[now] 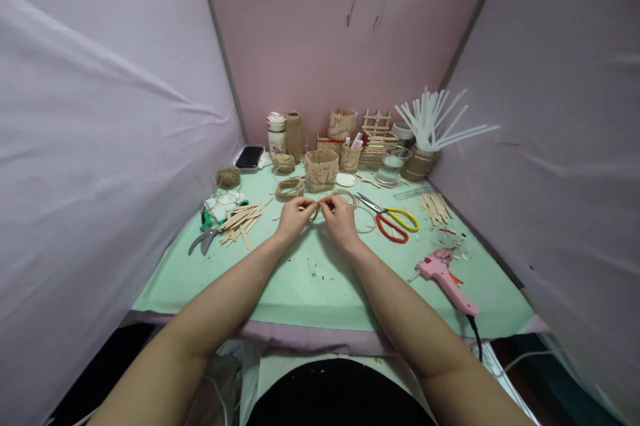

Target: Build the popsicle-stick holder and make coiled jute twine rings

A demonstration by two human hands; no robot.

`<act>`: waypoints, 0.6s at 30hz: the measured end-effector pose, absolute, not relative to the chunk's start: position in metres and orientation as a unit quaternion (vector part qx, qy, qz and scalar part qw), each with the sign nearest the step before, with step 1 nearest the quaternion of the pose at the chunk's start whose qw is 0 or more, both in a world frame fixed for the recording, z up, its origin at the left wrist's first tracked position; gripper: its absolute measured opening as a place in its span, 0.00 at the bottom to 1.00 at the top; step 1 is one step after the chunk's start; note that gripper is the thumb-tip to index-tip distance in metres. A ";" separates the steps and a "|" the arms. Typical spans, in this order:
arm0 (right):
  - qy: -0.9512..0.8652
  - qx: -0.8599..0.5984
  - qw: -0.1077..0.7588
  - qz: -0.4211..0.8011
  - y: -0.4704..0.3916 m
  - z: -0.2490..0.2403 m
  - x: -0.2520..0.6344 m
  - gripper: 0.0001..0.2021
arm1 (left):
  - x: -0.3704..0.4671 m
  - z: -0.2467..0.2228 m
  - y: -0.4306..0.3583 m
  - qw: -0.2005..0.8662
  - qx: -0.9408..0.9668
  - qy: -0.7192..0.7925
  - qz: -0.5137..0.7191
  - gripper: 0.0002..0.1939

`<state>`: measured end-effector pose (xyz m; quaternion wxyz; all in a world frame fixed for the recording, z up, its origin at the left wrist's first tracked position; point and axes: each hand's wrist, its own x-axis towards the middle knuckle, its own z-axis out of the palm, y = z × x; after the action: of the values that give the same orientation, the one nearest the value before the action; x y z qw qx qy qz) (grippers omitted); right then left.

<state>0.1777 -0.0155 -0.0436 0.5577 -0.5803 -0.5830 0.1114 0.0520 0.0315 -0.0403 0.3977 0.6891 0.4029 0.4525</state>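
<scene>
My left hand (295,219) and my right hand (339,221) meet over the middle of the table, fingertips almost touching. Each pinches a thin piece of brown twine (317,211), which runs between the fingertips and is partly hidden by them. Just behind the hands stands a small container faced with wooden sticks (321,173). A coil of twine (290,189) lies behind my left hand, and looser twine loops (349,196) spread behind and beside my right one. Scissors (383,210) with red and yellow handles rest to the right, blades apart.
Wooden sticks (245,221) and pruning shears (204,239) lie at left. A pink glue gun (445,279) with a cord is near the right front edge. Behind are a water bowl (391,166), white glue sticks (430,123) in a pot, a bottle (277,136) and a phone (249,157).
</scene>
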 end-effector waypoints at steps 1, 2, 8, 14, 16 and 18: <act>-0.584 -0.580 0.557 0.111 -0.016 -0.043 0.178 0.07 | 0.052 -0.040 0.031 0.397 0.687 0.405 0.455 0.08; -0.584 -0.581 0.556 0.110 -0.016 -0.043 0.178 0.07 | 0.052 -0.040 0.031 0.395 0.685 0.407 0.458 0.08; -0.587 -0.582 0.553 0.109 -0.016 -0.043 0.177 0.07 | 0.053 -0.044 0.032 0.374 0.691 0.407 0.465 0.07; -0.561 -0.596 0.544 0.185 -0.013 -0.043 0.182 0.08 | 0.052 -0.042 0.034 0.371 0.709 0.391 0.455 0.06; -0.549 -0.601 0.537 0.222 -0.012 -0.042 0.184 0.08 | 0.051 -0.041 0.034 0.391 0.701 0.390 0.451 0.07; -0.552 -0.605 0.539 0.198 -0.013 -0.041 0.184 0.07 | 0.051 -0.041 0.034 0.424 0.685 0.393 0.443 0.08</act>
<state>0.1837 -0.0132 -0.0411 0.5390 -0.6049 -0.5518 0.1977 0.0511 0.0344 -0.0409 0.4239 0.6853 0.3929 0.4431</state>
